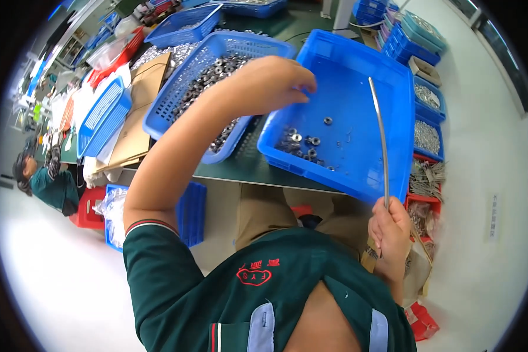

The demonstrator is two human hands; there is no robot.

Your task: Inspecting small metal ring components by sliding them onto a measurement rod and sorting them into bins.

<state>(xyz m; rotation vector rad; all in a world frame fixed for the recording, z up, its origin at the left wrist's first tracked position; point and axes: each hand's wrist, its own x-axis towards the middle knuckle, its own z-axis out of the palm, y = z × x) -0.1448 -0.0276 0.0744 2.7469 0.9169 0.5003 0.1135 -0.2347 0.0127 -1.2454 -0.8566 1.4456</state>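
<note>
My right hand (389, 227) is closed round the lower end of a long, thin, slightly bent metal rod (382, 132). Its free end points up over the right side of a blue plastic tray (358, 111). Above the tray's left rim hovers my left hand (278, 85), fingers half curled with a small gap at the tips; I see nothing between them. Small metal rings (299, 144) lie loose in the tray's near left corner, and a single ring (327, 121) sits apart from them. Partly under my left forearm stands a blue perforated basket (158, 111) holding many dark and silver rings (202, 82).
Flattened cardboard (136, 117) and a light blue basket (104, 117) lie to the left on the green table (252, 170). Bins of metal parts (426, 138) line the right side. A co-worker (50, 182) is at far left. Blue crates (192, 214) stand below the table.
</note>
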